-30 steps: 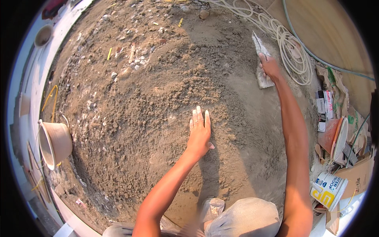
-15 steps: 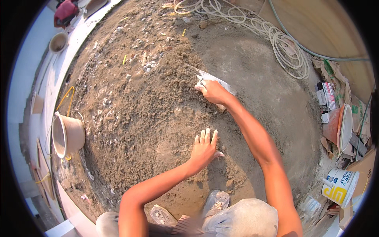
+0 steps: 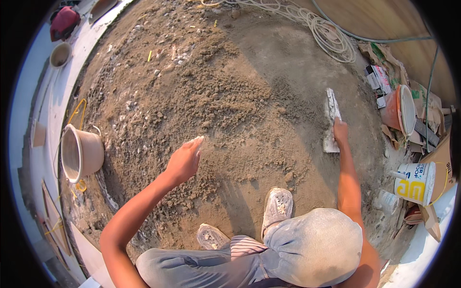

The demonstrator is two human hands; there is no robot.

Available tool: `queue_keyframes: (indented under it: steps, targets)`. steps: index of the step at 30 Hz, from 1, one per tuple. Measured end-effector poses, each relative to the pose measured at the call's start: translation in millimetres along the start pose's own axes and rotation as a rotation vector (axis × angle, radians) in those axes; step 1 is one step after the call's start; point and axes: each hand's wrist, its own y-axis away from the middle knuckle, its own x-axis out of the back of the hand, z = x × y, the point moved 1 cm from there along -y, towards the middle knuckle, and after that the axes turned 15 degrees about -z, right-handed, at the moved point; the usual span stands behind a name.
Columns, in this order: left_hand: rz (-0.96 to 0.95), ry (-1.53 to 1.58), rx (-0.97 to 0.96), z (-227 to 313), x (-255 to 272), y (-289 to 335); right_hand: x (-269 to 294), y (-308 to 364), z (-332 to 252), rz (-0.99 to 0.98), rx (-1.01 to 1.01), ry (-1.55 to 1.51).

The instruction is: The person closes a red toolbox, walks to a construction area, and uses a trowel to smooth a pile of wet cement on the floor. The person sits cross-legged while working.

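On the right, my right hand [image 3: 340, 130] is closed round the handle of a plastering trowel [image 3: 331, 144]. The trowel's long, pale, mortar-smeared blade lies on the smoother damp sand-mortar surface [image 3: 307, 62]. Loose, crumbly sand mix [image 3: 225, 96] covers the middle ground, rougher than the side under the trowel. My left hand [image 3: 185, 160] hovers over this loose mix with its fingers stretched out and holds nothing. My knees are bent, and my dusty clogs [image 3: 278, 206] rest on the sand below.
A beige bucket [image 3: 89, 152] stands at the left. Coiled pale hose [image 3: 331, 41] lies at the far right. Along the right edge are an orange bucket [image 3: 391, 109], a white-and-yellow tub [image 3: 410, 185] and cardboard scraps [image 3: 389, 57]. Another person [image 3: 65, 23] is at the far left.
My right hand has swept the trowel from the middle to the right and nearer me. My left hand has lifted off the sand and shifted left. The view has tilted slightly.
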Motion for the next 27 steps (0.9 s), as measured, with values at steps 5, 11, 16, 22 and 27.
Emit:
queue_keyframes:
  steps: [5, 11, 16, 22, 27]
  targets:
    - [0.106, 0.125, 0.033, 3, 14, -2, -177, 37, -116, -0.41, 0.359, -0.141]
    - [0.532, 0.151, 0.166, 19, 64, 33, -339, 170, -204, -0.548, 0.599, 0.213]
    - [0.767, -0.033, 0.058, 33, 90, 41, -426, 321, -242, -1.155, 1.044, -0.269]
    - [0.717, -0.012, 0.087, -1, 74, 59, -345, 277, -202, -0.807, 0.841, 0.109]
    - [0.442, 0.006, 0.273, -45, 2, 75, -131, 192, -41, 0.046, 0.5, 0.177]
